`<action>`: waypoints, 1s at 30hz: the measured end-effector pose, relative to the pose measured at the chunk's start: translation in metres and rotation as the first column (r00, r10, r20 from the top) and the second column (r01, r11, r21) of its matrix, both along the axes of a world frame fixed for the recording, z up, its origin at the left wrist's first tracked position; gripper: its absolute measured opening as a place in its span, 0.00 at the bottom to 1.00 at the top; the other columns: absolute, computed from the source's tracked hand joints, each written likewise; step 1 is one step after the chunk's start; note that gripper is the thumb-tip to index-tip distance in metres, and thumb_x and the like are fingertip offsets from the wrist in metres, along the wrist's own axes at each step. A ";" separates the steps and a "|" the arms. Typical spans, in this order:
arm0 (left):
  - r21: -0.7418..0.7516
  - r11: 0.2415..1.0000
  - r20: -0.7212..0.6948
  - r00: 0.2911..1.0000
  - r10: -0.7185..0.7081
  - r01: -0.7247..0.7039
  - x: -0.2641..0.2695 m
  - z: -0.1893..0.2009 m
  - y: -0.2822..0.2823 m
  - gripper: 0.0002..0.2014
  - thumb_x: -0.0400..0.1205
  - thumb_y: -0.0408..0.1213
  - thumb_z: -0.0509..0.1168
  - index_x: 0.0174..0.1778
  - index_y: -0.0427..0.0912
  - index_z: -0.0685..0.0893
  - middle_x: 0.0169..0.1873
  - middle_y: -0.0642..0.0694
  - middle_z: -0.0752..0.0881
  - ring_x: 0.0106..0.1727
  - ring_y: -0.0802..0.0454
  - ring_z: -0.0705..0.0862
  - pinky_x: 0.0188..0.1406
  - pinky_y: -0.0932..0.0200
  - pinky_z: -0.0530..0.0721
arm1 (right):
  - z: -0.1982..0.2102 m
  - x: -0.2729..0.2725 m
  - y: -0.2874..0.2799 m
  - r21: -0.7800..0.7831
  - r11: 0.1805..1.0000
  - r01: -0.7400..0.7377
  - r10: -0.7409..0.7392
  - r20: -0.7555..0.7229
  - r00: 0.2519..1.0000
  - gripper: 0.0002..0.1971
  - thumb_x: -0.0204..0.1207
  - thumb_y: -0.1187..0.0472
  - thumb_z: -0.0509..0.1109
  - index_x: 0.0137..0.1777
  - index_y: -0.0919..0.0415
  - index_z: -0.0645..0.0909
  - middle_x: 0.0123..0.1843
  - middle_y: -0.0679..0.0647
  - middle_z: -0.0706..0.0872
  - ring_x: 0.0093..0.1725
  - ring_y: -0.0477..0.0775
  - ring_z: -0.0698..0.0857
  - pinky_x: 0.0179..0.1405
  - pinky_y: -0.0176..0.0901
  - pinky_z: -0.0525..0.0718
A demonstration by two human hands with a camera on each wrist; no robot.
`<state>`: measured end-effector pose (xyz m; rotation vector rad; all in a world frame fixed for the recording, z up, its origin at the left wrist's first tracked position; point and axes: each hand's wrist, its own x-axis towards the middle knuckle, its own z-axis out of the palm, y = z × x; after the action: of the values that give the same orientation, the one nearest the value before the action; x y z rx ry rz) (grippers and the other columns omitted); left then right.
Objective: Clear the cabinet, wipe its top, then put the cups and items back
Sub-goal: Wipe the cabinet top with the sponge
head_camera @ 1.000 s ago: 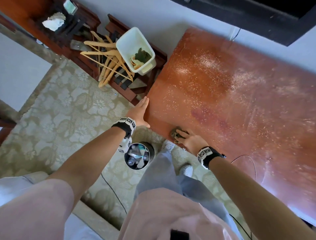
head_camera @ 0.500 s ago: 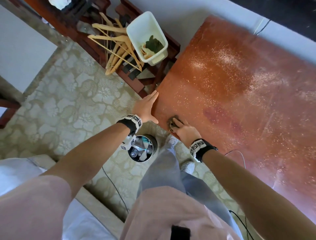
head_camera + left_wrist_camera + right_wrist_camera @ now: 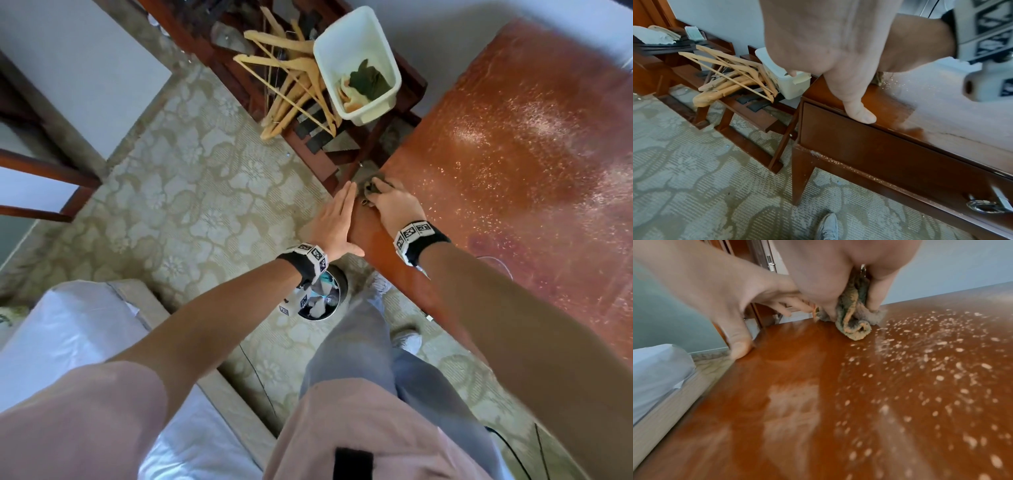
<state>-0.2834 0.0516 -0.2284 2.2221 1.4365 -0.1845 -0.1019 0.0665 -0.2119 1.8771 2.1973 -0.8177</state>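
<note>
Pressing under right hand (image 3: 394, 202): rag (image 3: 854, 318), cabinet (image 3: 513, 164) corner.

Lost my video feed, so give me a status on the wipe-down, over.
Right hand grips cloth at cabinet top's near-left corner. Left hand open, flat along the edge. Top speckled with crumbs; no cups on it.
</note>
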 end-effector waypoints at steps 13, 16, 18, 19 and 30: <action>-0.171 0.984 -0.154 0.988 0.031 -0.058 0.014 0.011 0.009 0.79 0.60 0.57 0.88 0.89 0.38 0.34 0.91 0.42 0.40 0.91 0.44 0.46 0.87 0.43 0.57 | -0.011 0.005 -0.062 -0.022 0.995 0.098 -0.100 -0.107 0.989 0.19 0.88 0.53 0.63 0.76 0.54 0.81 0.89 0.51 0.64 0.88 0.61 0.58 0.78 0.63 0.76; -0.195 0.978 -0.185 0.982 0.044 -0.080 0.014 0.014 0.007 0.76 0.63 0.56 0.87 0.90 0.39 0.35 0.91 0.43 0.40 0.91 0.45 0.45 0.87 0.44 0.55 | -0.011 0.004 -0.102 -0.076 0.996 0.056 -0.065 -0.118 0.991 0.18 0.89 0.54 0.62 0.75 0.53 0.82 0.90 0.49 0.61 0.89 0.59 0.56 0.80 0.62 0.74; -0.208 0.974 -0.188 0.981 0.045 -0.084 0.013 0.016 0.004 0.75 0.64 0.56 0.86 0.90 0.40 0.35 0.91 0.45 0.40 0.91 0.45 0.45 0.88 0.42 0.55 | -0.008 0.002 -0.129 -0.124 0.992 0.025 -0.036 -0.084 0.996 0.18 0.89 0.58 0.61 0.76 0.51 0.80 0.91 0.47 0.57 0.90 0.58 0.53 0.81 0.60 0.73; -0.215 0.974 -0.181 0.983 0.038 -0.077 0.012 0.016 0.003 0.74 0.65 0.56 0.86 0.90 0.42 0.35 0.91 0.46 0.39 0.91 0.45 0.44 0.88 0.39 0.56 | -0.007 0.001 -0.142 -0.140 0.990 0.007 -0.015 -0.058 0.998 0.19 0.89 0.60 0.62 0.77 0.51 0.80 0.91 0.47 0.55 0.90 0.57 0.52 0.81 0.60 0.73; -0.125 0.922 -0.255 0.886 -0.388 0.368 0.054 0.028 0.033 0.87 0.51 0.60 0.90 0.88 0.41 0.29 0.89 0.40 0.32 0.91 0.41 0.40 0.88 0.40 0.51 | 0.015 0.014 -0.176 -0.184 0.983 0.025 -0.027 -0.008 1.000 0.22 0.87 0.67 0.62 0.79 0.55 0.77 0.92 0.51 0.50 0.91 0.57 0.47 0.82 0.60 0.72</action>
<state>-0.2291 0.0843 -0.2007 2.4682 1.0823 -0.6915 -0.0882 -0.1096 -0.1966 1.8205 2.0289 -1.0000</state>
